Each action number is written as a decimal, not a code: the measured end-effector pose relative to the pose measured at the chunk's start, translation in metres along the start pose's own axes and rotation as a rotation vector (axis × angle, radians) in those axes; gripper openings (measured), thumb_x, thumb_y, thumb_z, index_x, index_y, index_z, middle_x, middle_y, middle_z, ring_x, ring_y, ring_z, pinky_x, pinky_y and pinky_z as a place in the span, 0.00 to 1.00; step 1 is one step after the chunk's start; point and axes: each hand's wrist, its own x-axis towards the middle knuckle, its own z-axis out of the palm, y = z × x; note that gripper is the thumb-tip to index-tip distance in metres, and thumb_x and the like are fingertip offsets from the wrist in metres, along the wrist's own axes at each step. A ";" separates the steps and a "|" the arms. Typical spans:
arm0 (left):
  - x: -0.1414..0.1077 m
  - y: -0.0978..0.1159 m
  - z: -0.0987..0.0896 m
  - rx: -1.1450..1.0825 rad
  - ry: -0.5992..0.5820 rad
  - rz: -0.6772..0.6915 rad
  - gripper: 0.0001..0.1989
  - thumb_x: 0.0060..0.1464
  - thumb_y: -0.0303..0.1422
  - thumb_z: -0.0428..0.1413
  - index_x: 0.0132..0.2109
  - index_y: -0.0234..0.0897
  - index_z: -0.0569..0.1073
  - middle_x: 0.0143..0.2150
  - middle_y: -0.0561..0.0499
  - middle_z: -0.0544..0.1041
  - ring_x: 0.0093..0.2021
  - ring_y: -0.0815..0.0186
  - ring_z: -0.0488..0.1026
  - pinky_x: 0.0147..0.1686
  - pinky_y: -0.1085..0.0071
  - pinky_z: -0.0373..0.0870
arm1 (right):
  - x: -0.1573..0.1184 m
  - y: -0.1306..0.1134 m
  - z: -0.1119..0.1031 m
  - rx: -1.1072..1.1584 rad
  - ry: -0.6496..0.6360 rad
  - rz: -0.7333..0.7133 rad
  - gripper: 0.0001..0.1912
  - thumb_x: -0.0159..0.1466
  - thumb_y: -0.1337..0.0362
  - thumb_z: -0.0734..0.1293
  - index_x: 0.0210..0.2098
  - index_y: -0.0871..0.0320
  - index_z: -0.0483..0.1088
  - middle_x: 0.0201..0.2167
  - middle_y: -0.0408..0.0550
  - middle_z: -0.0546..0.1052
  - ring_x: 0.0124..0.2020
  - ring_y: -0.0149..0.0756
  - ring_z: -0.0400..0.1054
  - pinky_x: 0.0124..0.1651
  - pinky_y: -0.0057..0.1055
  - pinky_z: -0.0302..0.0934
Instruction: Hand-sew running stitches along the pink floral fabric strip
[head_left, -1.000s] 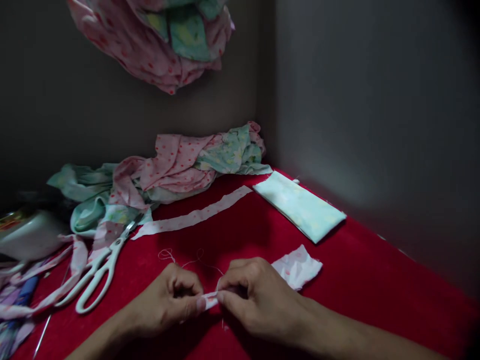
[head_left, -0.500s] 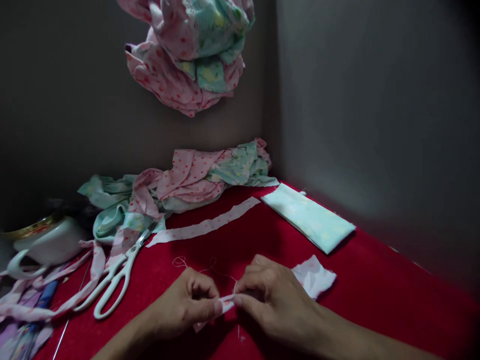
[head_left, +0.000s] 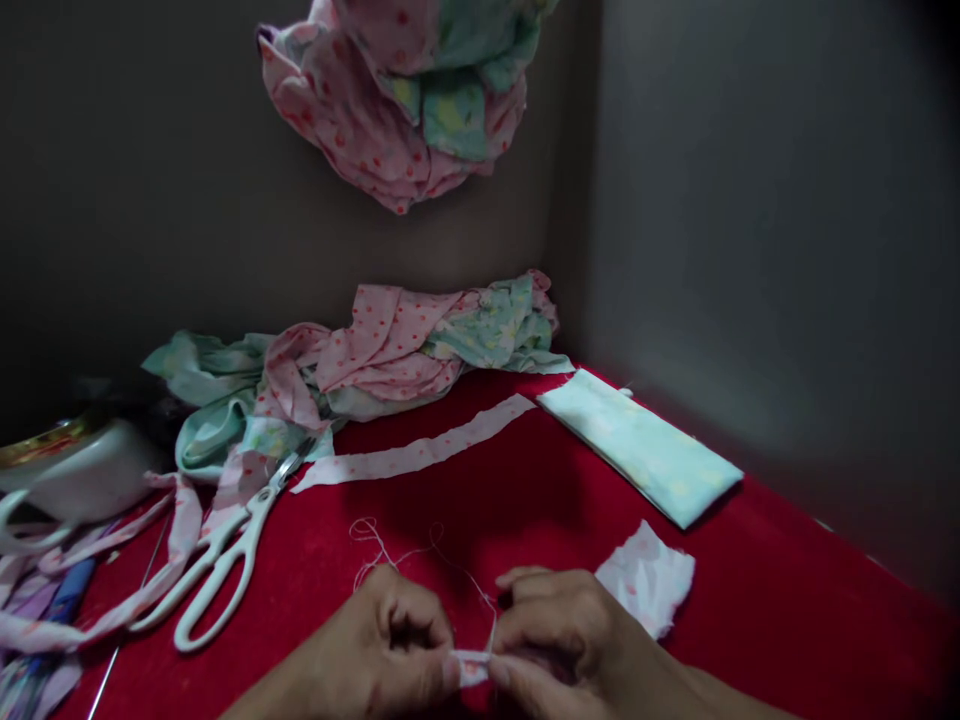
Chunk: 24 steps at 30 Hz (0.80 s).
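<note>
Head view: we see the left hand (head_left: pixel 405 645) and right hand (head_left: pixel 570 635), each grip closed to a pinch — both on one small patterned cloth piece (head_left: pixel 472 668), low in view above the red surface (head_left: pixel 795 620). Loose thread (head_left: pixel 469 575) runs to the right hand. White-handled scissors (head_left: pixel 240 555) lie leftward; the white cup's (head_left: pixel 101 470) rim markings — too dark for us to read.

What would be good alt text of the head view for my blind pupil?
A left hand and right hand pinch a small patterned cloth piece between them over a red surface, loose thread nearby. Around them lie white-handled scissors, a pale cloth strip, folded mint cloth and heaped pink-and-green fabric.
</note>
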 end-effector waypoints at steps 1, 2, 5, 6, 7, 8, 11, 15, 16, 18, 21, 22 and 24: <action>0.000 0.000 0.000 0.004 -0.003 0.008 0.18 0.46 0.43 0.60 0.24 0.30 0.72 0.17 0.58 0.59 0.18 0.75 0.51 0.17 0.78 0.45 | -0.001 -0.001 0.000 0.009 -0.014 0.033 0.10 0.58 0.68 0.65 0.24 0.63 0.76 0.15 0.41 0.65 0.18 0.27 0.58 0.24 0.25 0.52; -0.001 0.000 0.001 0.001 -0.007 0.012 0.17 0.46 0.42 0.60 0.24 0.29 0.72 0.17 0.58 0.59 0.19 0.75 0.51 0.17 0.78 0.45 | -0.002 -0.001 0.000 0.022 -0.020 0.061 0.10 0.58 0.68 0.65 0.25 0.63 0.77 0.17 0.42 0.67 0.19 0.27 0.59 0.22 0.24 0.51; -0.001 0.001 0.001 -0.035 -0.015 0.006 0.15 0.46 0.39 0.61 0.24 0.30 0.73 0.17 0.59 0.58 0.18 0.76 0.50 0.17 0.78 0.44 | -0.001 -0.002 -0.001 0.042 -0.011 0.136 0.09 0.59 0.68 0.65 0.27 0.61 0.77 0.19 0.42 0.68 0.20 0.27 0.59 0.22 0.23 0.50; -0.001 0.002 0.001 -0.044 -0.014 0.004 0.15 0.46 0.39 0.61 0.24 0.30 0.73 0.16 0.59 0.58 0.18 0.76 0.50 0.17 0.78 0.45 | 0.000 -0.001 -0.001 0.058 -0.013 0.177 0.09 0.58 0.69 0.65 0.26 0.60 0.77 0.19 0.42 0.68 0.21 0.27 0.59 0.23 0.23 0.50; -0.001 0.002 0.001 -0.050 -0.012 0.002 0.15 0.46 0.39 0.61 0.25 0.30 0.74 0.16 0.58 0.59 0.17 0.76 0.51 0.16 0.78 0.45 | 0.001 -0.001 -0.001 0.081 -0.018 0.223 0.08 0.58 0.69 0.65 0.26 0.59 0.77 0.19 0.42 0.68 0.21 0.27 0.59 0.23 0.23 0.50; -0.001 0.003 0.001 -0.053 -0.008 0.001 0.15 0.47 0.40 0.61 0.25 0.30 0.74 0.16 0.58 0.59 0.17 0.76 0.51 0.16 0.78 0.45 | 0.002 0.000 -0.001 0.108 -0.024 0.270 0.08 0.58 0.68 0.66 0.26 0.59 0.77 0.19 0.42 0.68 0.21 0.27 0.59 0.23 0.23 0.50; -0.003 0.004 0.003 -0.041 0.010 0.012 0.16 0.47 0.41 0.61 0.25 0.29 0.74 0.16 0.58 0.59 0.17 0.76 0.51 0.16 0.78 0.45 | 0.003 0.003 0.002 0.157 -0.033 0.373 0.06 0.57 0.68 0.67 0.27 0.60 0.77 0.21 0.42 0.69 0.22 0.28 0.60 0.23 0.23 0.50; -0.004 0.004 0.005 -0.006 0.034 0.058 0.19 0.46 0.44 0.61 0.23 0.29 0.73 0.16 0.58 0.58 0.18 0.76 0.51 0.16 0.78 0.45 | 0.003 0.004 0.004 0.229 -0.040 0.440 0.06 0.56 0.67 0.66 0.28 0.63 0.75 0.22 0.43 0.70 0.23 0.28 0.60 0.23 0.22 0.51; -0.004 0.004 0.005 -0.001 0.038 0.065 0.20 0.47 0.44 0.61 0.23 0.29 0.73 0.16 0.58 0.58 0.18 0.76 0.51 0.16 0.78 0.45 | 0.003 0.004 0.004 0.239 -0.040 0.447 0.06 0.56 0.67 0.66 0.28 0.63 0.75 0.22 0.43 0.69 0.22 0.28 0.60 0.23 0.22 0.50; -0.004 0.002 0.004 0.005 0.039 0.073 0.19 0.47 0.44 0.60 0.23 0.29 0.73 0.16 0.58 0.59 0.17 0.76 0.52 0.16 0.78 0.46 | 0.004 0.003 0.003 0.270 -0.041 0.463 0.06 0.55 0.68 0.66 0.28 0.64 0.75 0.20 0.42 0.69 0.22 0.27 0.59 0.23 0.22 0.49; -0.003 0.000 0.003 0.007 0.036 0.069 0.19 0.47 0.44 0.60 0.24 0.29 0.73 0.16 0.58 0.60 0.17 0.76 0.53 0.16 0.79 0.47 | 0.005 0.002 0.001 0.308 -0.037 0.473 0.05 0.53 0.68 0.67 0.26 0.64 0.75 0.20 0.42 0.68 0.22 0.27 0.58 0.23 0.23 0.49; -0.002 -0.001 0.003 0.006 0.035 0.065 0.19 0.47 0.44 0.61 0.24 0.29 0.73 0.15 0.58 0.60 0.16 0.76 0.53 0.15 0.79 0.47 | 0.006 0.003 0.001 0.303 -0.033 0.467 0.05 0.53 0.68 0.67 0.26 0.64 0.75 0.21 0.42 0.68 0.22 0.27 0.58 0.23 0.23 0.49; -0.002 -0.001 0.002 0.006 0.032 0.057 0.18 0.47 0.44 0.61 0.24 0.30 0.73 0.15 0.58 0.60 0.16 0.76 0.53 0.15 0.79 0.47 | 0.006 0.003 0.000 0.284 -0.026 0.449 0.05 0.53 0.68 0.68 0.26 0.64 0.76 0.21 0.43 0.68 0.22 0.27 0.58 0.23 0.23 0.49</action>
